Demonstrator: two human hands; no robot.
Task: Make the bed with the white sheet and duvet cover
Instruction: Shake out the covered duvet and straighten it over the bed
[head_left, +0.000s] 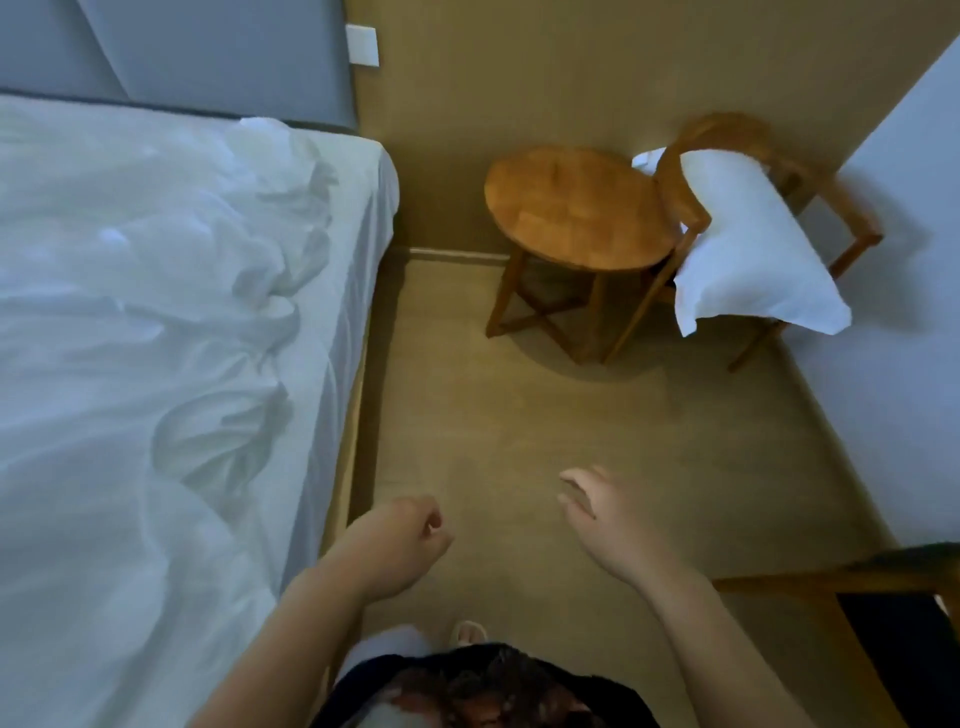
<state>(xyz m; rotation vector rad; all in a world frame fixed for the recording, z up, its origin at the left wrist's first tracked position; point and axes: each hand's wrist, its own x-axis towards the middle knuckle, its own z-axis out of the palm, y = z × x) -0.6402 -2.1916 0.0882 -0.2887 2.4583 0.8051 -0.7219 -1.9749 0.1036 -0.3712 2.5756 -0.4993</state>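
Lying in loose folds across the bed (349, 457) at the left, the white duvet cover (130, 364) is bunched and creased, its wavy edge stopping short of the mattress side. Under it the white sheet (363, 249) shows as a smooth strip along that side and over the corner, below the grey headboard (208, 52). Beside the bed, low in the view, the left hand (410, 535) reaches forward over the floor (519, 415) on a bare forearm, its grip pressed together into a loose fist that holds nothing, clear of the bedding. Just to its right the right hand (605, 517) is held out at about the same height, its grip spread, the fingers apart and gently curved, also holding nothing. Further on, against the tan wall, stands a round wooden worktop (571, 208). Just beside it is a wooden chair (852, 218) with a white pillow (748, 249) lying tilted across it
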